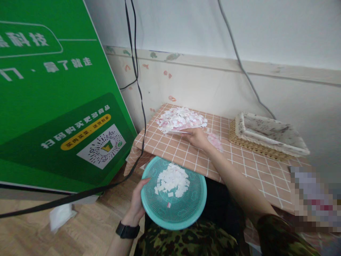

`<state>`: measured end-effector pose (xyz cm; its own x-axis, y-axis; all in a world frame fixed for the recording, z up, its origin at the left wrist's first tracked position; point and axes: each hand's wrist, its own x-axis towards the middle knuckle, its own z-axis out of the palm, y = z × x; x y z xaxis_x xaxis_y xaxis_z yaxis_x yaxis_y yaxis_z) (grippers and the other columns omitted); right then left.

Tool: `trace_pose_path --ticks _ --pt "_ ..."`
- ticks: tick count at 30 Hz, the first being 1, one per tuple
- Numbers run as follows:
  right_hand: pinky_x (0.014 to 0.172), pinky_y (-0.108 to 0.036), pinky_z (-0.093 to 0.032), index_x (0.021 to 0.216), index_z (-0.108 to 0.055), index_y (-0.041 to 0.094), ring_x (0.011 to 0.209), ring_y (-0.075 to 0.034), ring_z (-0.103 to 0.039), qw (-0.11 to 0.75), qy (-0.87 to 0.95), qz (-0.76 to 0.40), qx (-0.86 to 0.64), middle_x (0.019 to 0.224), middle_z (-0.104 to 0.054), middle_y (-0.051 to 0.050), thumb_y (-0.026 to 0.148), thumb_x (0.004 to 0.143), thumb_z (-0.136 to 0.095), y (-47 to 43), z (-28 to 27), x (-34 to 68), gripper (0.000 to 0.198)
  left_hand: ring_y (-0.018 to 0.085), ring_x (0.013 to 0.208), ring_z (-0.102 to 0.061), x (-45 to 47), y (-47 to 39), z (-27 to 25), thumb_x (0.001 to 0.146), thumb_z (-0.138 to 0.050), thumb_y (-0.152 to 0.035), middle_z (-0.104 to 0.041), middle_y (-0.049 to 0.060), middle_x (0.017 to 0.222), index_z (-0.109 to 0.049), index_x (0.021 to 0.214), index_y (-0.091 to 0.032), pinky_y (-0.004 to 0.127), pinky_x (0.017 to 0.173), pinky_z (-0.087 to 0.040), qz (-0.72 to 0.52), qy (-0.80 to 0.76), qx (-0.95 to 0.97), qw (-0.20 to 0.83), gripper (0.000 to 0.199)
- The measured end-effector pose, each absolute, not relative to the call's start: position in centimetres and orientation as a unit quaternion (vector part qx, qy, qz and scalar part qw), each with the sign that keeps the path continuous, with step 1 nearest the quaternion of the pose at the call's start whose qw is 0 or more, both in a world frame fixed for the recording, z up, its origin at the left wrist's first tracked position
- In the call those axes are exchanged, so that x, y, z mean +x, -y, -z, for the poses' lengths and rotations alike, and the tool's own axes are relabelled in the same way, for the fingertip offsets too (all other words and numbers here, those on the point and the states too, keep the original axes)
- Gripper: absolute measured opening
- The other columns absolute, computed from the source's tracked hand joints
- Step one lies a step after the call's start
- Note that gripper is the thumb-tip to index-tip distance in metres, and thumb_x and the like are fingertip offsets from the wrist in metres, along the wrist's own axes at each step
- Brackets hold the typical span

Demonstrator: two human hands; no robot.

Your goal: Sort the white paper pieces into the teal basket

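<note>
My left hand (138, 201), with a dark watch (128, 230) on its wrist, grips the left rim of a turquoise plastic sieve basket (197, 208). Inside the basket lies a heap of small white paper pieces (173, 181), with one red-and-white piece apart from them. My right hand (195, 137) reaches over the table, its fingers closed on the edge of a flat white sheet (176, 132). Right behind that sheet is a larger pile of white and pale pink paper pieces (182, 119). How far the sheet extends under the pile is hidden.
The table has a brown checked cloth (239, 167). Pink scraps (215, 141) lie by my right wrist. A lined wicker basket (266, 137) stands toward the wall. Left are a green printed panel (53, 89), a hanging black cable (141, 99) and a white bag (61, 216) on the floor.
</note>
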<state>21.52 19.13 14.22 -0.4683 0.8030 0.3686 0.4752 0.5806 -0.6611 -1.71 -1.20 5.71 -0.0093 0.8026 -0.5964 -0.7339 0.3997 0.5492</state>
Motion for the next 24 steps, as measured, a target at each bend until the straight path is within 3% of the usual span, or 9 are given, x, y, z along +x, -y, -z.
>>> trace_pose_path --ticks 12,24 --pt "0.084 -0.033 -0.048 0.104 -0.068 0.027 0.091 -0.019 -0.064 0.336 0.832 -0.245 -0.367 0.101 -0.069 0.001 0.022 0.082 -0.055 -19.7 -14.3 20.9 0.026 0.020 0.059 -0.065 -1.4 1.2 -6.5 0.070 -0.063 -0.021 -0.072 0.007 0.069 -0.069 0.078 -0.010 0.032 0.062 -0.052 -0.563 -0.460 0.040 0.686 0.014" --pt "0.082 -0.031 -0.049 0.103 -0.068 0.029 0.092 -0.018 -0.064 0.329 0.843 -0.229 -0.358 0.100 -0.069 0.002 0.025 0.082 -0.055 -19.4 -14.2 19.9 0.024 0.021 0.063 -0.066 -1.5 1.3 -6.4 0.072 -0.062 -0.022 -0.072 0.008 0.072 -0.069 0.080 -0.010 0.033 0.065 -0.052 -0.556 -0.448 0.028 0.699 0.016"
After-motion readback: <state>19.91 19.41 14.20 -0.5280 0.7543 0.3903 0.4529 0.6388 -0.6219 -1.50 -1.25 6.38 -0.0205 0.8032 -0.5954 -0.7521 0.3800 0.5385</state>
